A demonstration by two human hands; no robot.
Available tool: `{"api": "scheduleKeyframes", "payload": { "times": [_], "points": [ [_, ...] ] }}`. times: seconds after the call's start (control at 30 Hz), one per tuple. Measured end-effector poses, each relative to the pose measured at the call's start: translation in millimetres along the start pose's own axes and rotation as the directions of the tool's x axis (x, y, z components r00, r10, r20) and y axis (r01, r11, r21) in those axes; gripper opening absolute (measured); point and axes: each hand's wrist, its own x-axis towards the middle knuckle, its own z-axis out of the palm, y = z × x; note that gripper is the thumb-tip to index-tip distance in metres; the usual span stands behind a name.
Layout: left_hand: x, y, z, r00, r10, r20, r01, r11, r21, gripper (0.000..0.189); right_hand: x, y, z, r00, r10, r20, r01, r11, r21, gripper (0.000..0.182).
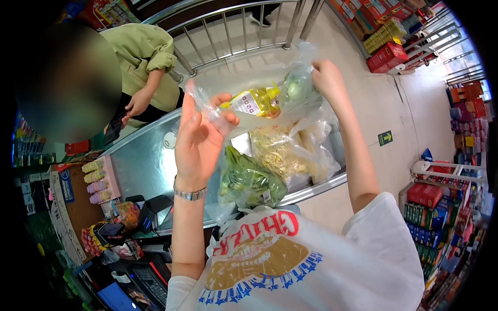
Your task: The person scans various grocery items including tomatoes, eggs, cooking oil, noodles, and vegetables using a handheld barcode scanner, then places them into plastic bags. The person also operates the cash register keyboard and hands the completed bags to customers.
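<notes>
A thin clear plastic bag [249, 124] stretches between my hands. Its film lies over the spread fingers of my left hand [200, 144], which holds it up with the palm towards me. My right hand [327, 79] pinches clear plastic beside a bagged round green vegetable [297, 87]; whose bag that plastic belongs to is unclear. Behind the film, between my hands, appears a yellow pump bottle [255, 102] with a white label. Nearer me on the metal-topped counter [136, 171] are bagged bean sprouts [274, 149] and bagged leafy greens [251, 179].
Across the counter stands a person in a green jacket [134, 50], holding a dark phone [114, 126]. A steel railing [233, 33] runs behind. At left are a black scanner [155, 214], a keyboard [149, 285] and small goods [97, 180]. Stocked shelves [432, 210] line the right.
</notes>
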Motion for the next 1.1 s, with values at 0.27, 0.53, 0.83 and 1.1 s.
{"api": "scheduleKeyframes", "payload": {
  "times": [0.27,0.53,0.83,1.1],
  "points": [
    [11,9,-21,1.000,0.028,0.001,-0.028,1.000,0.003,0.068,-56,-28,10,0.825,-0.345,-0.447,0.441,0.888,0.128,0.026],
    [3,11,-8,0.955,-0.265,-0.132,0.253,0.962,-0.105,0.048,-174,29,132,0.959,-0.163,0.233,0.181,0.982,-0.058,0.025],
    [6,5,-2,0.953,-0.304,0.000,0.287,0.900,0.329,0.074,-199,7,42,0.990,-0.040,0.138,-0.075,0.677,0.732,0.011],
    [6,-18,-10,0.931,-0.356,0.081,0.285,0.847,0.448,0.085,-190,-8,-108,0.922,0.383,-0.054,0.028,0.072,0.997,0.024]
  ]
}}
